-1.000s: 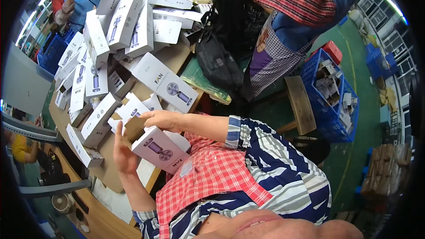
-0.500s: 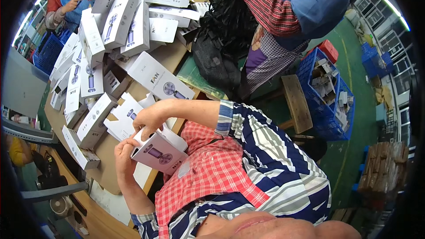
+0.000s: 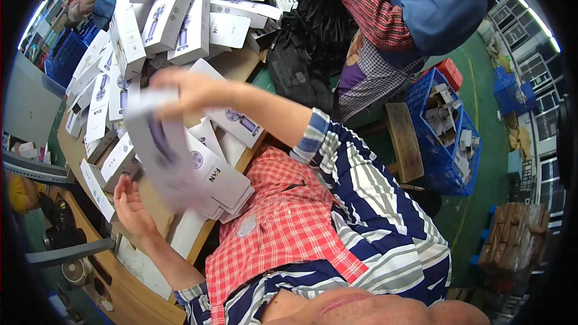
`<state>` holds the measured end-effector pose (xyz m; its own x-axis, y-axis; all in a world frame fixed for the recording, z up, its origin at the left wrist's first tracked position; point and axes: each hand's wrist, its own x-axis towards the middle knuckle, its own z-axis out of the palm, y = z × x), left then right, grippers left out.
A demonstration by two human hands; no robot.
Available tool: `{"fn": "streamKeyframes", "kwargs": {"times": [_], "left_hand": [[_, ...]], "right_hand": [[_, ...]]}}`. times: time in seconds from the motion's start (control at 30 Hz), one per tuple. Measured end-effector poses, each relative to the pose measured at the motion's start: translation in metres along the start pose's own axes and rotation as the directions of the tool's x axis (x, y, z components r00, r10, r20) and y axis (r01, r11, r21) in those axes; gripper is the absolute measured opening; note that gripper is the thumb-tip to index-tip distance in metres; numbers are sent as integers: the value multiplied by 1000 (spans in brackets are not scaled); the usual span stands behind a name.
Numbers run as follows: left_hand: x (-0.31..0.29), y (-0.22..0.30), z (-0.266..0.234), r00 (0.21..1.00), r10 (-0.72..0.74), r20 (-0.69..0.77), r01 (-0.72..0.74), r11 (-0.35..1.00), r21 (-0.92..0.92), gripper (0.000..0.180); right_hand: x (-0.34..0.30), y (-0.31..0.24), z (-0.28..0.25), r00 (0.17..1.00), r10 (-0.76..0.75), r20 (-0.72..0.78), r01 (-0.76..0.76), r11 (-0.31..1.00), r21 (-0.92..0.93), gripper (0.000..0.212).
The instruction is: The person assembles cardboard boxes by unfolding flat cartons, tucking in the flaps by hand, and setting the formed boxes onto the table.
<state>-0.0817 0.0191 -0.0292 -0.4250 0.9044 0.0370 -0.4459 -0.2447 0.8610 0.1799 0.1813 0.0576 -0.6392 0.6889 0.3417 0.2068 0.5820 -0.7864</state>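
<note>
1. The long white cardboard box with purple print (image 3: 159, 144) has its long axis running from the bare right hand (image 3: 195, 91) at its upper end downward; the right hand is nearer, touching it.
2. That hand appears to grasp the upper end (blur hides the exact finger placement).
3. The bare left hand (image 3: 135, 209) is released, palm up, just left of the box's lower end.
4. The box is between both hands, left of the white printed cartons (image 3: 224, 188) against the red checked cloth apron (image 3: 283, 222).

Floor (image 3: 463, 222): green, marked with yellow line (image 3: 475, 96). Wall (image 3: 544, 138): pale, fitted with framed windows (image 3: 542, 105). Tube lighting (image 3: 535, 16): lit, mounted in row. Wooden stool (image 3: 405, 141): floor-stood. Grey panel (image 3: 30, 102): seen far left.
</note>
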Motion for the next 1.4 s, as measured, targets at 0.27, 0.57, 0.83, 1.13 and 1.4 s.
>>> {"fn": "streamKeyframes", "kwargs": {"times": [0.27, 0.57, 0.83, 1.13, 1.4], "left_hand": [[10, -67, -26, 925, -255, -282, 328, 910, 253, 51], [1, -72, 27, 987, -157, 14, 123, 822, 556, 47], [-41, 15, 50, 974, -182, 138, 141, 954, 263, 24], [-39, 28, 60, 848, -226, 480, 127, 965, 230, 38], [-41, 5, 60, 936, -189, 297, 90, 943, 319, 31]], "right_hand": [[-38, 72, 79, 922, 380, -68, -385, 921, -61, 52], [-84, 44, 134, 957, 285, -58, -289, 908, -304, 65], [-102, -21, 76, 989, 147, -17, -132, 926, 353, 40], [-96, -44, 84, 957, 23, -290, 131, 856, 501, 30], [-104, -36, 87, 948, -128, -290, 184, 967, 176, 38]]}}
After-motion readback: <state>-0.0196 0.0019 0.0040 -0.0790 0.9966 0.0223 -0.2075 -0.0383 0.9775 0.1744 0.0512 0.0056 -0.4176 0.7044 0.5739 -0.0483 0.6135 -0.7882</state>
